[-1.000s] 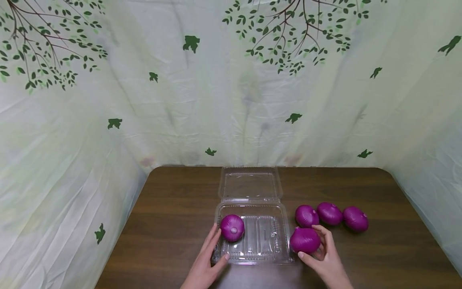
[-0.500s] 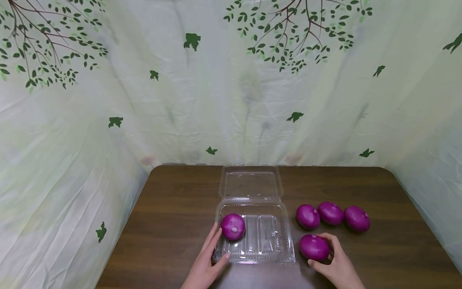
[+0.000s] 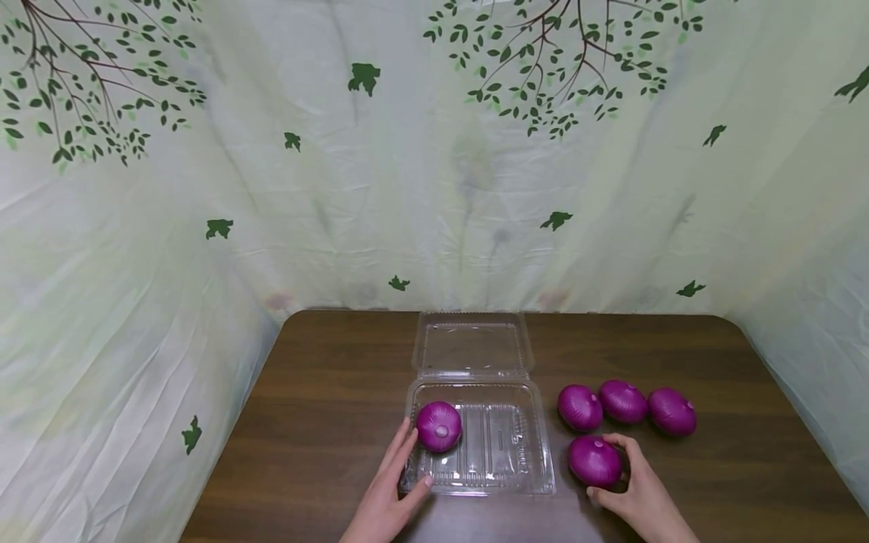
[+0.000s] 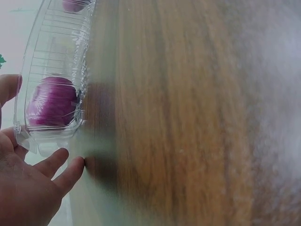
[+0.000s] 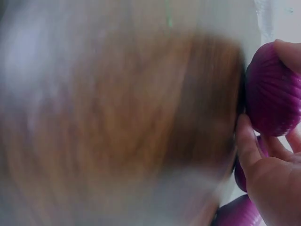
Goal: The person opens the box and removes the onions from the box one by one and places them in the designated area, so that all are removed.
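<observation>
My right hand [image 3: 641, 490] grips a red onion [image 3: 594, 461], thumb at its near side and fingers round its right and far side. This onion is a little right of the clear plastic clamshell container [image 3: 502, 452], its pale end facing up. In the right wrist view the same onion [image 5: 273, 92] sits between thumb and fingers. My left hand [image 3: 390, 483] rests at the container's left front corner, fingers spread and fairly straight along the side, thumb over the front rim. Another red onion [image 3: 438, 427] lies inside, at the left; the left wrist view shows that onion [image 4: 52, 102] through the wall.
Behind the held onion, a loose row has a first onion [image 3: 580, 408], a middle one [image 3: 622, 401] and a right one [image 3: 672, 412]. The clamshell's lid [image 3: 471, 347] lies folded back towards the far edge of the brown wooden table [image 3: 326, 392]. A leaf-printed curtain [image 3: 407, 188] hangs behind.
The right hand has moved the held onion rightward, away from the container's edge, and turned it so that its pale end faces up. The left hand and the container have stayed put.
</observation>
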Action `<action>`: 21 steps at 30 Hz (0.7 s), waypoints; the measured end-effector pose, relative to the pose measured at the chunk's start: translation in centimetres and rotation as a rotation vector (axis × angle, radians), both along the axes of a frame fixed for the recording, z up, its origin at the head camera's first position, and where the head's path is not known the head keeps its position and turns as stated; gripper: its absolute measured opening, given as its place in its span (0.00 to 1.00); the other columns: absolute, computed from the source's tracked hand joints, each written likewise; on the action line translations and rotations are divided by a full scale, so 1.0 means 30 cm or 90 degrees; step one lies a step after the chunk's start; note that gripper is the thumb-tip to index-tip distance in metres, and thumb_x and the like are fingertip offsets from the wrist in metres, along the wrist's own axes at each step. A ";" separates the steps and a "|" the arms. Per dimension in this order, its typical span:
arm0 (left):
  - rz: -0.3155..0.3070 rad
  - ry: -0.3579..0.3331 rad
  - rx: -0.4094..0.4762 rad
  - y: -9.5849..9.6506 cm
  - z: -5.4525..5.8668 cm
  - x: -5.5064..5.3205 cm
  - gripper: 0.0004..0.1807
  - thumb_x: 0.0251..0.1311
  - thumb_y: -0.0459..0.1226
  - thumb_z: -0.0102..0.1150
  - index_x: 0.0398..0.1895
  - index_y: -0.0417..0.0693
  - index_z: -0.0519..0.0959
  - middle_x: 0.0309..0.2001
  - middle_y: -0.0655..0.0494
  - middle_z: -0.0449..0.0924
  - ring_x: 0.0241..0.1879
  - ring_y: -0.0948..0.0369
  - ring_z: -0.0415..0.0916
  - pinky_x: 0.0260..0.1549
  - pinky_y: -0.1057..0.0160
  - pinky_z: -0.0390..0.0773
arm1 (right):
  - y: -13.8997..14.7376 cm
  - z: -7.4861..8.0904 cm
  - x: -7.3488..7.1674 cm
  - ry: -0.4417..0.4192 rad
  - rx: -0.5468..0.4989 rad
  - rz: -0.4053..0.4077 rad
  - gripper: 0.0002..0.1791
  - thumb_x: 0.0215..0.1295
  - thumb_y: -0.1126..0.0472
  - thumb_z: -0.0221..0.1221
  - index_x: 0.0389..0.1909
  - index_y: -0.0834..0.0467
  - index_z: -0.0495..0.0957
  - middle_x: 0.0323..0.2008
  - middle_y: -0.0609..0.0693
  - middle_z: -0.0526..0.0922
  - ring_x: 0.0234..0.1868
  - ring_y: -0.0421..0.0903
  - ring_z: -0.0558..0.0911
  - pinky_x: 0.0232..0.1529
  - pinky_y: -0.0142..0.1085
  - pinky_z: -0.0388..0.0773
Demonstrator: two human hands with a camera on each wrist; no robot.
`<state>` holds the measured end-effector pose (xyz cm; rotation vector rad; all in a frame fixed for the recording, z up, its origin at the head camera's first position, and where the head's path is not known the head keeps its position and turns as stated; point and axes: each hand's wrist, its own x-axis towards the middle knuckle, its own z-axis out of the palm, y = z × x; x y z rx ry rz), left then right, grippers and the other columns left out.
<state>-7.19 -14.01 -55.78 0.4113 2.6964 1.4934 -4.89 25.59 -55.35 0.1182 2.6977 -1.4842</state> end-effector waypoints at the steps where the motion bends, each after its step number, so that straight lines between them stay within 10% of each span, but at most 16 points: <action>1: 0.000 -0.001 0.001 0.000 0.000 0.000 0.41 0.61 0.45 0.66 0.75 0.50 0.61 0.78 0.62 0.46 0.74 0.55 0.47 0.65 0.44 0.54 | 0.003 0.000 0.000 -0.001 0.001 0.001 0.47 0.45 0.61 0.77 0.64 0.58 0.60 0.58 0.64 0.71 0.46 0.53 0.80 0.39 0.33 0.79; 21: 0.003 0.003 -0.002 0.001 0.000 0.000 0.41 0.60 0.45 0.67 0.75 0.50 0.61 0.78 0.61 0.46 0.74 0.55 0.48 0.66 0.44 0.54 | -0.016 0.010 -0.020 -0.003 0.049 -0.007 0.48 0.49 0.54 0.76 0.67 0.58 0.58 0.60 0.67 0.71 0.53 0.61 0.77 0.49 0.48 0.79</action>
